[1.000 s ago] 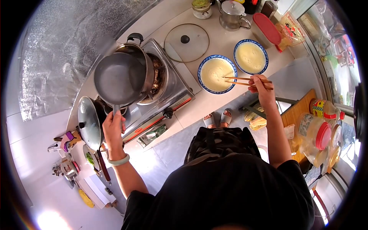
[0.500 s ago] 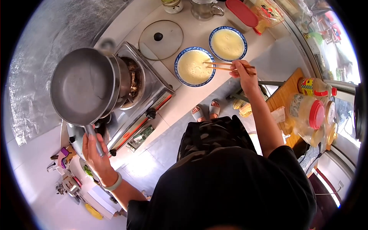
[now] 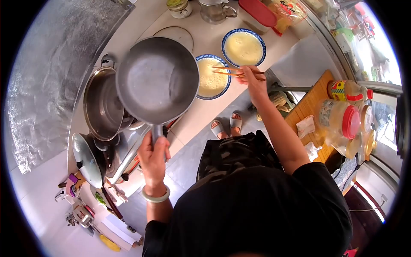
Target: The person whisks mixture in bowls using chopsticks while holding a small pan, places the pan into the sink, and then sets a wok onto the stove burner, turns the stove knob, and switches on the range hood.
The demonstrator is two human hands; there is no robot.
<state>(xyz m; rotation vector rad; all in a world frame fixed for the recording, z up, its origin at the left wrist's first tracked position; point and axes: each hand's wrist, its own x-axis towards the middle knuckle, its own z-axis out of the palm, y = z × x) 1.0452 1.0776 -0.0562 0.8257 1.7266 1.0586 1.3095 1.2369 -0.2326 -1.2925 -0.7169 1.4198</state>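
Note:
Wrapped round its handle, my left hand point(image 3: 153, 159) holds up a dark grey frying pan point(image 3: 154, 81). The pan's inside faces me and looks bare; its body hides much of the stove and part of the glass lid point(image 3: 173, 35). Wooden chopsticks point(image 3: 233, 71) are gripped in my right hand point(image 3: 253, 85), their tips at the pale yellow liquid point(image 3: 209, 81) in the nearer blue-rimmed bowl point(image 3: 216, 96). The pan covers that bowl's left edge. A second blue-rimmed bowl point(image 3: 262, 59) with similar bubbly liquid stands just behind it.
Left of the pan sits a steel pot point(image 3: 100, 105); a lidded pan point(image 3: 89, 160) is nearer. A steel pitcher point(image 3: 212, 12), a jar point(image 3: 180, 8) and a red-lidded container point(image 3: 257, 13) line the counter's back. Large plastic jars point(image 3: 338, 118) crowd the wooden surface point(image 3: 306, 109) at right.
My left hand has carried the frying pan rightward from over the stove, uncovering the steel pot and lidded pan. My right hand still holds the chopsticks at the nearer bowl.

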